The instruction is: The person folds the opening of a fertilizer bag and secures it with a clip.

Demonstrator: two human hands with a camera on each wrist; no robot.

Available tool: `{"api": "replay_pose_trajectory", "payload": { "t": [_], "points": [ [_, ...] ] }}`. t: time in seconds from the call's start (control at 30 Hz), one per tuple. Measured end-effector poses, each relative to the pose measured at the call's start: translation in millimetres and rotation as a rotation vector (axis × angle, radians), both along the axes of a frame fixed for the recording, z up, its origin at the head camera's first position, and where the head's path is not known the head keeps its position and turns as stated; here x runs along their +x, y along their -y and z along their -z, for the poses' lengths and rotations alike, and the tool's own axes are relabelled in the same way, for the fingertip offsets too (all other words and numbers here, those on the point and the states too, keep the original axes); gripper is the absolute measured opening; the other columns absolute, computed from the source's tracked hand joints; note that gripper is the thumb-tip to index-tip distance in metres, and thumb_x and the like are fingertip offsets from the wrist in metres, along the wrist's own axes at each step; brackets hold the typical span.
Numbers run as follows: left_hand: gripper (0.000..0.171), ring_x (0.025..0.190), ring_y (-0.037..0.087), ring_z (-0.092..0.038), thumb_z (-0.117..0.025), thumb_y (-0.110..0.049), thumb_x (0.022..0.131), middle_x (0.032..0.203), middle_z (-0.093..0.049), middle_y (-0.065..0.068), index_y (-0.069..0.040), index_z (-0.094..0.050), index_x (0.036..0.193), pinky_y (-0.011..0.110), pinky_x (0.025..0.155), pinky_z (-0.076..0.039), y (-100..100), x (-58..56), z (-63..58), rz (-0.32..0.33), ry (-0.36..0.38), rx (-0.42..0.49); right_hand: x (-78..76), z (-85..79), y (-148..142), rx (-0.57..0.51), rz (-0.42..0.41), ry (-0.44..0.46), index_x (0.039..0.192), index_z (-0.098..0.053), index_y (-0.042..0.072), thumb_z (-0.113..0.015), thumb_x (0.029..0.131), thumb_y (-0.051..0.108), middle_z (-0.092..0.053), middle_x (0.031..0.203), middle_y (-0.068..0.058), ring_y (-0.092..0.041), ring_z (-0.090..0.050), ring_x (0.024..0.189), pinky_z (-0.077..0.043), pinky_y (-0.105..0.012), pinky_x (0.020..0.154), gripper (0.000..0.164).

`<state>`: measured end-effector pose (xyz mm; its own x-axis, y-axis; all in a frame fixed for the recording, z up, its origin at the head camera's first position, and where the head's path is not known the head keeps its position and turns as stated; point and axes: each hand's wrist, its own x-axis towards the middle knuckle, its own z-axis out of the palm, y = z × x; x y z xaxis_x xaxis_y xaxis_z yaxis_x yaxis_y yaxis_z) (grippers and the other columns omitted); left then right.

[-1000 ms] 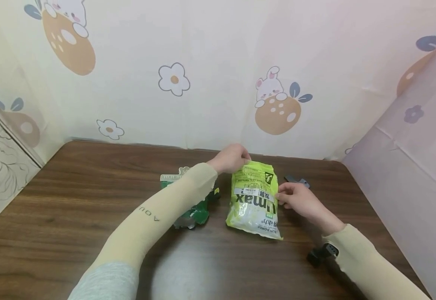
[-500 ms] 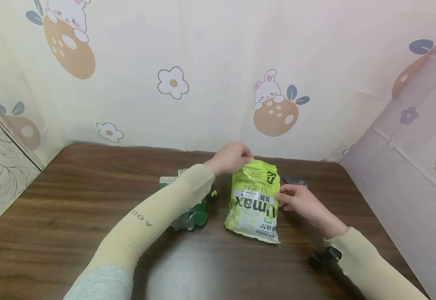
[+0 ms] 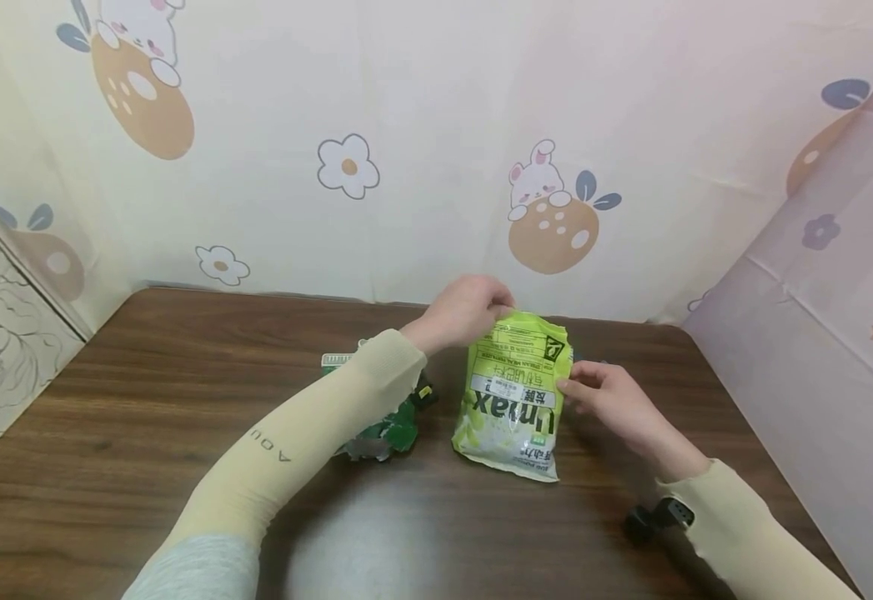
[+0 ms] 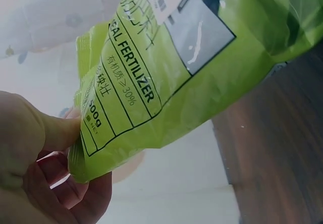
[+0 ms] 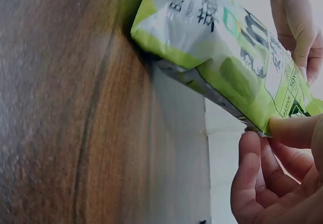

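A lime-green and white fertilizer bag [image 3: 514, 408], its print upside down in the head view, stands tilted with its far end raised off the table. My left hand [image 3: 468, 310] pinches the far corner between thumb and fingers; the left wrist view shows the crimped edge of the bag [image 4: 146, 82] in that grip. On the right side, my right hand [image 3: 612, 404] pinches the bag's edge, with the thumb on the printed face. In the right wrist view the near end of the bag [image 5: 222, 57] touches the wood.
Left of the bag, a green packet [image 3: 398, 429] lies partly under my left forearm, a black thing with a yellow mark [image 3: 424, 393] beside it. A dark object behind the right hand is mostly hidden. Patterned cloth walls border the brown table [image 3: 143, 400].
Both hands have raised the bag's far end a little and shifted it slightly right. The dark object behind it is now mostly covered. Both grips stay the same.
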<state>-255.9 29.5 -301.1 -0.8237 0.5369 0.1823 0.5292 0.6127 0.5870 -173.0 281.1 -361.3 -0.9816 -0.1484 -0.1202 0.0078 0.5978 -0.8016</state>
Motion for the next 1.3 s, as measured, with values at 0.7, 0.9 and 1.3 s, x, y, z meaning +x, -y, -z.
{"api": "replay_pose_trajectory", "payload": {
  "t": [0.7,0.9,1.3],
  "points": [
    [0.014,0.094,0.008,-0.059,-0.062,-0.017,0.099,0.098,-0.064,-0.008,-0.014,-0.075,0.105,0.026,0.085,-0.047,13.5,29.1,-28.1,0.071,-0.179,-0.009,19.6,-22.5,4.1,0.086,0.038,-0.110,0.110,-0.072,0.009,-0.063,0.099,0.037,-0.067,0.107,-0.008,-0.026,-0.053,0.099,-0.043,-0.039,0.081,0.031],
    [0.013,0.093,0.007,-0.059,-0.063,-0.016,0.099,0.097,-0.065,-0.008,-0.014,-0.075,0.103,0.025,0.085,-0.046,15.8,36.9,-32.5,0.103,-0.215,-0.013,26.0,-25.3,5.0,0.081,0.038,-0.131,0.108,-0.072,0.011,-0.063,0.099,0.033,-0.068,0.106,-0.007,-0.023,-0.053,0.100,-0.043,-0.038,0.082,0.026],
    [0.013,0.091,0.005,-0.058,-0.063,-0.013,0.099,0.095,-0.064,-0.009,-0.015,-0.076,0.102,0.021,0.082,-0.046,21.7,57.5,-43.9,0.150,-0.256,-0.015,31.4,-30.2,7.6,0.097,0.046,-0.223,0.106,-0.073,0.010,-0.065,0.099,0.031,-0.070,0.100,-0.004,-0.018,-0.058,0.095,-0.046,-0.027,0.077,0.024]
  ]
}}
